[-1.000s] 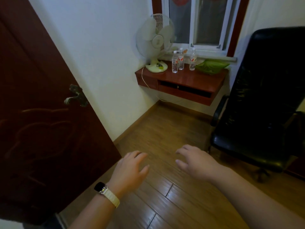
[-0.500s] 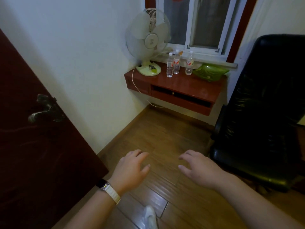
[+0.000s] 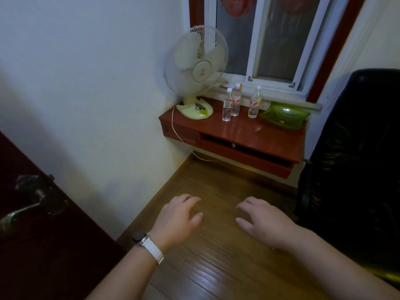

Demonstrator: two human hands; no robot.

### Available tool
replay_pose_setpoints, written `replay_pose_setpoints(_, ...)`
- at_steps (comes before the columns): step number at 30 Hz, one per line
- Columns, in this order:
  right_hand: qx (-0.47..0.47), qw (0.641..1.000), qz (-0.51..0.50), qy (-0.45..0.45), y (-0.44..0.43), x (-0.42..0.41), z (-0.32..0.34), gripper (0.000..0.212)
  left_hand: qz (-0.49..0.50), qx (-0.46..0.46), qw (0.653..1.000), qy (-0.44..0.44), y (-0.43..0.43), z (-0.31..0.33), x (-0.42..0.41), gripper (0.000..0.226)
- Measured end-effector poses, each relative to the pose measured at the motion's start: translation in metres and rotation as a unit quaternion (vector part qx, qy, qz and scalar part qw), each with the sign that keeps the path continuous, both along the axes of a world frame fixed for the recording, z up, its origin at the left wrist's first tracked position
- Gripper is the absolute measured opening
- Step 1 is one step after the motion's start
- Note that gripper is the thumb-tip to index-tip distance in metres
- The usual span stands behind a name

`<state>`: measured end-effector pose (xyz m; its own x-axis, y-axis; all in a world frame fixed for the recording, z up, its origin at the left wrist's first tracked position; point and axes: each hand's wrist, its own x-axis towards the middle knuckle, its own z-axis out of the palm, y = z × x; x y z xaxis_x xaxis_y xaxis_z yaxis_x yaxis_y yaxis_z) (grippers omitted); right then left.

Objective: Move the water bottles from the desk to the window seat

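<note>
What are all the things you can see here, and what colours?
clear plastic water bottles with red-and-white labels: three, clear, upright on the desk
red-brown wooden wall desk: one, red-brown, under the window
pale window ledge: one, grey-white, behind the desk
pale green and white table fan: one, green-white, desk's left end
green wavy-edged dish: one, green, desk's right end
shiny black office chair: one, black, right of desk
white-framed window: one, white, above the desk
dark brown door with metal handle: one, dark brown, far left
brown wooden plank floor: one, brown, below
white watch strap: one, white, left wrist
left hand: one, open, over floor
right hand: one, open, over floor
</note>
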<state>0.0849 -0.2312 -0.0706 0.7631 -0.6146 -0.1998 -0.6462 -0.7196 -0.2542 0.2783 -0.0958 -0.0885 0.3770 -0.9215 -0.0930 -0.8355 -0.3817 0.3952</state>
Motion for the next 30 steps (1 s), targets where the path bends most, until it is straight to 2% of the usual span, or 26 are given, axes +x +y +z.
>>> replay_pose_setpoints(11,0.013,1.000,-0.014,0.009,-0.090,0.072,-0.004,0.048,-0.006,-0.008,1.000,0.015,-0.085,-0.008,0.082,0.050)
replay_pose_setpoints(19,0.037,0.999,0.003,0.001,-0.204,0.137,-0.022,0.051,-0.006,-0.003,1.000,0.005,-0.187,-0.011,0.140,0.050)
replay_pose_setpoints(30,0.042,0.999,-0.002,-0.034,-0.347,0.185,-0.008,0.049,-0.035,-0.019,0.999,-0.015,-0.346,0.008,0.195,0.050)
